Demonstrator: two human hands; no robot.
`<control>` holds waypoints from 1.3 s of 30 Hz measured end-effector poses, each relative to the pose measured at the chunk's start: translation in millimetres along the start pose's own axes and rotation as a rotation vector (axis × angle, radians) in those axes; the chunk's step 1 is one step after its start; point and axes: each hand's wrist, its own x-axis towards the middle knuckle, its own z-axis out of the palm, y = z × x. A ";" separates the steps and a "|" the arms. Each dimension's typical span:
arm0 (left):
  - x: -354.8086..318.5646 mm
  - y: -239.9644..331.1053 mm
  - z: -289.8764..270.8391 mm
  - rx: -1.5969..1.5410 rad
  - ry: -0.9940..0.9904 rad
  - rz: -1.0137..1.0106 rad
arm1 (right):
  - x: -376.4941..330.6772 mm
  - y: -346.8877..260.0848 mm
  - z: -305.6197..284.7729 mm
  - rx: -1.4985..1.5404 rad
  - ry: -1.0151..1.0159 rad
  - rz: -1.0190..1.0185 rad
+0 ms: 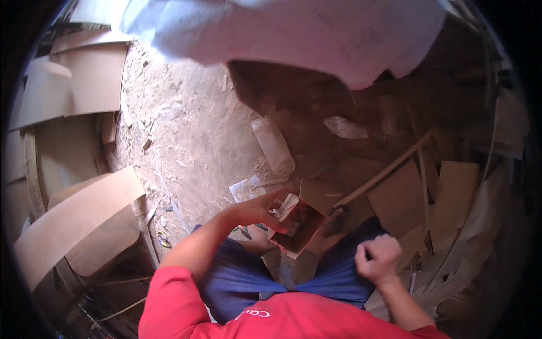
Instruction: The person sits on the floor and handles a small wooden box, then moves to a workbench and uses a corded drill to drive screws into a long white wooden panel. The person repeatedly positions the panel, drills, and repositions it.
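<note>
Between my knees is a small open-topped box (309, 231), reddish-brown inside and tilted, with a ragged near edge. My left hand (276, 210) grips it at its left side, the thumb reaching over the rim. A pale strip or flap (289, 207) shows at that rim beside the fingers; I cannot tell whether it is part of the box. What lies deep in the box is too dark to make out. My right hand (379, 257) is raised above my right thigh, apart from the box, its fingers curled closed. Whatever it may hold is hidden.
A large whitish sheet (293, 34) hangs across the far side. Curved wooden panels (84, 226) are stacked at the left. A pale cylindrical roll (274, 147) lies on the dusty floor (192, 124). At the right are a long wooden strip (387, 168) and flat boards (456, 198).
</note>
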 end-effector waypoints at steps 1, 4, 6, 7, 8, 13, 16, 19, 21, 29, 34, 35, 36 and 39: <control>-0.3 2.5 5.0 -0.017 0.019 0.016 | -5.6 -5.9 -1.6 0.013 0.036 -0.016; -0.1 -6.5 31.1 -0.118 0.081 0.122 | 2.4 -8.9 -10.1 0.090 0.131 -0.021; 1.1 -22.8 45.7 -0.248 0.156 0.279 | -2.4 -8.3 -14.6 0.096 0.050 -0.053; -5.5 -29.5 52.3 -0.172 0.220 0.319 | -6.3 -10.6 -16.4 0.095 0.049 -0.038; -17.3 -21.0 62.6 -0.252 0.231 0.263 | -10.3 -10.8 -16.0 0.091 0.048 -0.019; -105.8 22.5 115.5 -0.428 0.299 0.139 | -27.6 -22.5 -10.6 -0.007 -0.100 0.181; -163.5 70.4 140.6 -0.402 0.309 0.181 | -36.3 -47.6 -23.4 -0.079 -0.316 0.430; -228.1 114.1 157.6 -0.393 0.355 0.272 | -32.8 -88.8 -79.7 0.025 -0.422 0.824; -265.7 139.4 155.7 -0.358 0.403 0.272 | -14.7 -111.4 -131.7 0.078 -0.353 0.859; -284.9 310.2 140.1 -0.294 0.482 0.516 | 95.8 -23.6 -206.5 0.499 0.336 0.810; -213.5 434.6 134.6 -0.300 0.552 0.664 | 261.6 37.8 -260.9 0.515 0.514 0.753; -191.7 462.3 132.8 -0.307 0.559 0.674 | 296.4 61.7 -258.4 0.478 0.558 0.713; -169.5 486.5 131.9 -0.318 0.574 0.675 | 328.8 78.5 -253.4 0.444 0.589 0.678; -93.7 548.1 109.4 -0.318 0.623 0.663 | 408.4 93.7 -263.3 0.263 0.565 0.722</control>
